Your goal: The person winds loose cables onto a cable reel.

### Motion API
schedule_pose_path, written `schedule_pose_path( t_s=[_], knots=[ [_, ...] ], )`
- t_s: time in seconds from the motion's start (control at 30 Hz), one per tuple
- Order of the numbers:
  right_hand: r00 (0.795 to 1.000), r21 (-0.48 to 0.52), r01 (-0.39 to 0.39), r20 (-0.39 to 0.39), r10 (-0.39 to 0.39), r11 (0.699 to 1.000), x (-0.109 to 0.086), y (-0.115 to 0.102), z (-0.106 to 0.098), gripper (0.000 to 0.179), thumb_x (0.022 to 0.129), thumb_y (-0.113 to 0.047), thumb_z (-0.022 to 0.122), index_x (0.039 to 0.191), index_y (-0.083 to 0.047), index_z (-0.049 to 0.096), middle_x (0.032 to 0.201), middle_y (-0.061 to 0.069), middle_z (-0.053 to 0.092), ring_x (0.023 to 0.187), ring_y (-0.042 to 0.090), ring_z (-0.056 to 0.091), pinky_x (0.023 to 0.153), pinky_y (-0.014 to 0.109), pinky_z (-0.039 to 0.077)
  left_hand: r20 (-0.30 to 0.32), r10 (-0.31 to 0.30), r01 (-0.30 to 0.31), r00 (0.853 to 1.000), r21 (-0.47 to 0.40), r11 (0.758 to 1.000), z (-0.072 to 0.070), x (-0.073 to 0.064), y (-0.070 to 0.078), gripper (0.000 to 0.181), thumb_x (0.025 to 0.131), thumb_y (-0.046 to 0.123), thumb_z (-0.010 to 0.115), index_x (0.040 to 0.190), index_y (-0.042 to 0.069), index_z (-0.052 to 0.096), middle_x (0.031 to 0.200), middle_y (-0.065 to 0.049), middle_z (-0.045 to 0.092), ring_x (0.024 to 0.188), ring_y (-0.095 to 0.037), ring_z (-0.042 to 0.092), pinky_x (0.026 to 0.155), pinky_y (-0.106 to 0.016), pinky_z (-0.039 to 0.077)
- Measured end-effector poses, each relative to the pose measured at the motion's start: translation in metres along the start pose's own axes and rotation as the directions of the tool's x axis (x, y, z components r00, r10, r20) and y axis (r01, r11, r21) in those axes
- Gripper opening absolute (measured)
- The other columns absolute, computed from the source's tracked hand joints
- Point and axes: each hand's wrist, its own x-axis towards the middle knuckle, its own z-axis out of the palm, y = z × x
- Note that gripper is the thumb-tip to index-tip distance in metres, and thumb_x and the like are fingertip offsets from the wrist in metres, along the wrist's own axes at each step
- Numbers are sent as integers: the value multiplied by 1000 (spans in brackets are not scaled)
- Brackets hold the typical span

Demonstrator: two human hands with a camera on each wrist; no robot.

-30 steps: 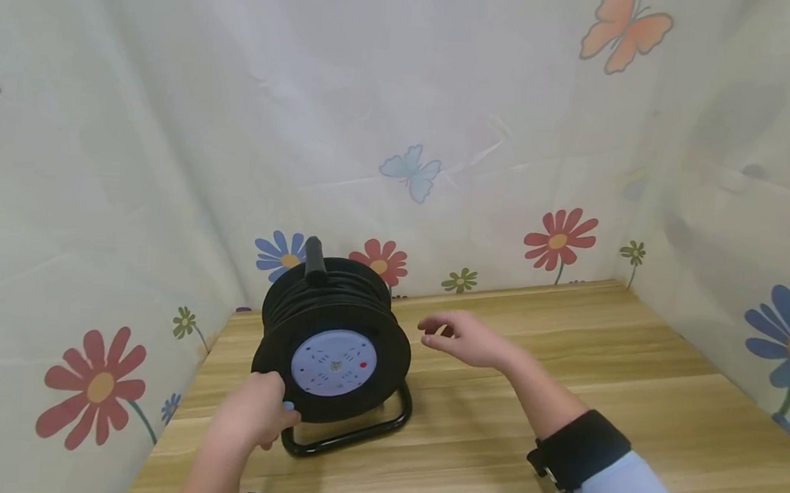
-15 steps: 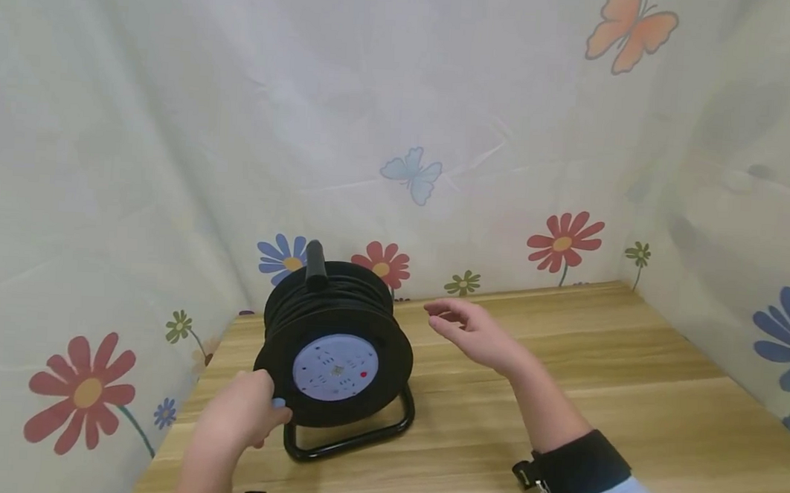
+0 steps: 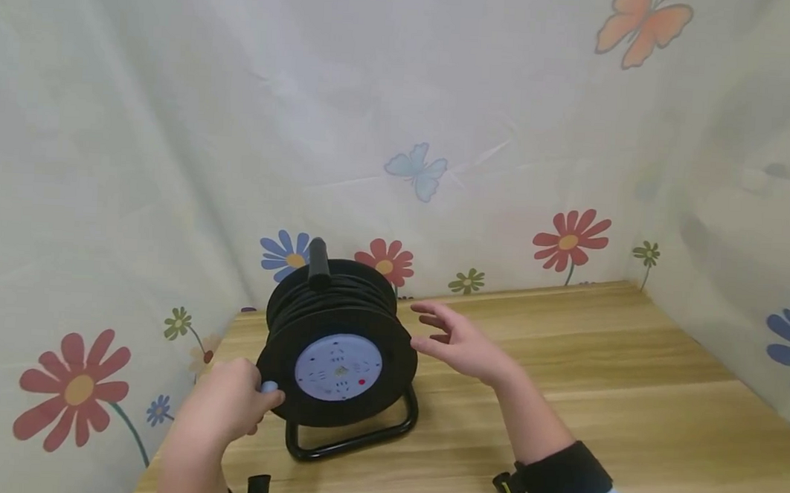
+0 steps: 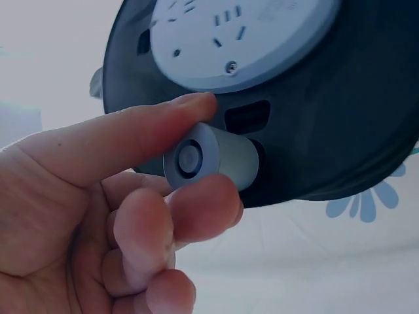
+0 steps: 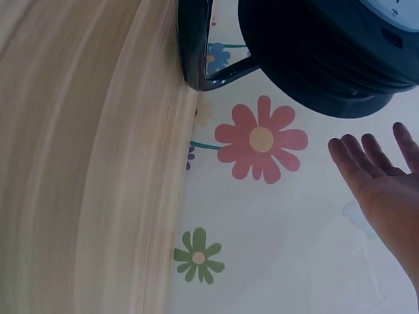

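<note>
A black cable reel (image 3: 337, 319), wound with black cord, stands upright on its tubular stand (image 3: 358, 443). Its front disc carries a pale blue socket plate (image 3: 335, 370) with a red dot. At the disc's lower left, my left hand (image 3: 222, 401) pinches a light grey knob (image 4: 237, 159) between thumb and fingers; the left wrist view shows the knob's round end with a dark ring. My right hand (image 3: 460, 347) holds nothing, its fingers spread and slightly bent, fingertips right at the disc's right rim. On top of the reel is a black carrying handle (image 3: 318, 265).
The reel stands toward the left of a wooden tabletop (image 3: 548, 388). Pale curtains (image 3: 510, 96) printed with flowers and butterflies rise close behind the table and along both sides. A black strap (image 3: 560, 478) goes around the right wrist.
The left hand has moved up and left with the knob, and the disc has turned a little clockwise. The right hand's fingers have spread, and it has come closer to the rim.
</note>
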Motion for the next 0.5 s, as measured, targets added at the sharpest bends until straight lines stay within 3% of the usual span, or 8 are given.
schedule_pose_path(
  t_s=[0.23,0.4,0.5],
  knots=[
    [1000,45,-9,1,9,999,8,0,10,69,86,-41,69,145,-29,34,146,-9,34,131,17,32,99,48,38,-114,73,-73,991,4,997,-4,-2,2,39,85,27,69,53,10,55,46,3,51,43,-13,49,46,-30,36],
    [1000,69,-9,-16,10,998,13,1,12,75,86,-38,71,148,-24,31,148,-7,32,132,19,31,99,50,37,-225,94,-92,970,18,996,-3,-2,2,45,83,26,65,46,11,45,43,5,31,38,-12,35,42,-27,29],
    [1000,99,-26,-13,27,995,17,3,13,78,83,-35,75,148,-25,31,147,-8,32,131,18,33,99,49,38,-286,103,-98,953,33,995,-3,-2,2,43,82,26,63,47,11,44,44,5,28,38,-13,34,42,-27,28]
  ],
)
